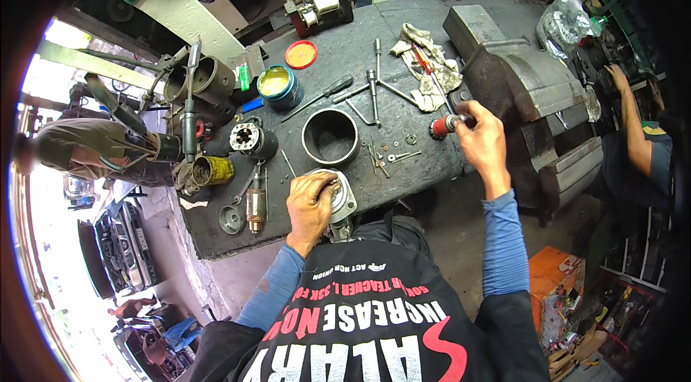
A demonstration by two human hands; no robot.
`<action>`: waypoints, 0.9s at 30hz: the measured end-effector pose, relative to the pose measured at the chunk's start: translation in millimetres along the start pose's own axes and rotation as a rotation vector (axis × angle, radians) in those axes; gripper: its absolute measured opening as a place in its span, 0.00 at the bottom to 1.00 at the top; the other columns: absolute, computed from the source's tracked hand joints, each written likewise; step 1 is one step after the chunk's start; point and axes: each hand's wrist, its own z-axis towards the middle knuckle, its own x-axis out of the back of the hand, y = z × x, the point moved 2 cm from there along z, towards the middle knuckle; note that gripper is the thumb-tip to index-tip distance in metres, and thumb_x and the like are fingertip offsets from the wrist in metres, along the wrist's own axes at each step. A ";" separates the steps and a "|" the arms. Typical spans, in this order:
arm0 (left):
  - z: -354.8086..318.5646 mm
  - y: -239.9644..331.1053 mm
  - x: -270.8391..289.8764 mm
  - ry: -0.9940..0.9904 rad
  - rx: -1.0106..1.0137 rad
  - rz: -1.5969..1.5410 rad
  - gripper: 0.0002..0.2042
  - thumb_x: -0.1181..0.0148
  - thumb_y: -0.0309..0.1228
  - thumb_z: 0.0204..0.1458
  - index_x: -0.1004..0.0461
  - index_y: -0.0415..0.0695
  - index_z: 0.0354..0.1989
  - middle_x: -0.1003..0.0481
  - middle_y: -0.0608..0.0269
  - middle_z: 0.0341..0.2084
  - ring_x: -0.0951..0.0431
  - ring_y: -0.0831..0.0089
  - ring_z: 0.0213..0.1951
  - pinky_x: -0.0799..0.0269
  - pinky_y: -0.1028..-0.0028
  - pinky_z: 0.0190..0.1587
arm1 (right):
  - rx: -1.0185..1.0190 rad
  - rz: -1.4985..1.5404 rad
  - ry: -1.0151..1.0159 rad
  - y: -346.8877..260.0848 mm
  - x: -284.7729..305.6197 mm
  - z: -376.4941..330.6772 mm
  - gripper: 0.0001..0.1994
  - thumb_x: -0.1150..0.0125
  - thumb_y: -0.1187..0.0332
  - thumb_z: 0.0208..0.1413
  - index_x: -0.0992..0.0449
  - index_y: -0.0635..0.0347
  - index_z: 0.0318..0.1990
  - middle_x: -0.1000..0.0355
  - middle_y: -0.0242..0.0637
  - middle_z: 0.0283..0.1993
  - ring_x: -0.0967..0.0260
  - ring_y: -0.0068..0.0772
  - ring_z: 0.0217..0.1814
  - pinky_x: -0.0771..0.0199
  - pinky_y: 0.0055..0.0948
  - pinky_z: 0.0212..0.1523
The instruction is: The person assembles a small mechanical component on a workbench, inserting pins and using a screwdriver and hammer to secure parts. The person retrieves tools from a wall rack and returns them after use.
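At the bench's near edge my left hand [309, 206] is closed, its curled fingers at the rim of a round, flanged silver metal housing [344, 198]; the fingertips are partly hidden. Out to the right, my right hand [482, 139] grips a short red cylindrical part with a dark end [440, 127], near the vise. Between the hands lie several small bolts, nuts and washers [392, 157]. An open metal cylinder [330, 139] stands beyond my left hand. To the left are a motor armature [256, 206] and a dark cylinder with a slotted silver end [248, 137].
A large bench vise [529, 87] occupies the right side. Socket handles [373, 91], a screwdriver [335, 85] and a stained rag [425, 58] lie farther back. Behind the parts stand an open grease tub [279, 87] and its red lid [301, 55]. Another person's arm [633, 119] is at far right.
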 end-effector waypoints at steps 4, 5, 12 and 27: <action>-3.3 -2.0 -4.0 0.061 0.082 -0.059 0.14 0.23 0.23 0.48 0.14 0.44 0.45 0.14 0.61 0.40 0.16 0.62 0.46 0.25 0.64 0.56 | 0.064 -0.135 0.212 1.5 -39.4 -6.3 0.29 0.32 0.70 0.60 0.32 0.52 0.69 0.18 0.51 0.50 0.19 0.60 0.50 0.19 0.50 0.49; -3.8 -1.0 -3.8 0.074 0.073 -0.064 0.16 0.22 0.24 0.47 0.14 0.44 0.46 0.14 0.61 0.41 0.16 0.62 0.47 0.25 0.65 0.55 | 0.116 -0.182 0.234 2.3 -46.4 -7.2 0.33 0.33 0.69 0.61 0.37 0.51 0.73 0.19 0.52 0.53 0.20 0.61 0.52 0.20 0.52 0.50; -5.0 -0.8 -2.6 0.129 0.059 -0.057 0.14 0.23 0.25 0.47 0.15 0.45 0.43 0.15 0.62 0.39 0.18 0.61 0.47 0.27 0.63 0.55 | -0.009 0.415 0.358 45.5 -74.7 -2.2 0.31 0.30 0.68 0.62 0.35 0.53 0.71 0.19 0.40 0.46 0.20 0.39 0.46 0.22 0.41 0.52; -5.3 -13.9 -0.7 0.087 0.099 -0.132 0.11 0.21 0.29 0.45 0.13 0.45 0.37 0.15 0.64 0.36 0.23 0.60 0.48 0.27 0.62 0.54 | 0.134 0.398 -0.146 -119.0 -47.2 -48.0 0.13 0.34 0.65 0.71 0.27 0.63 0.54 0.17 0.42 0.42 0.18 0.36 0.42 0.20 0.35 0.44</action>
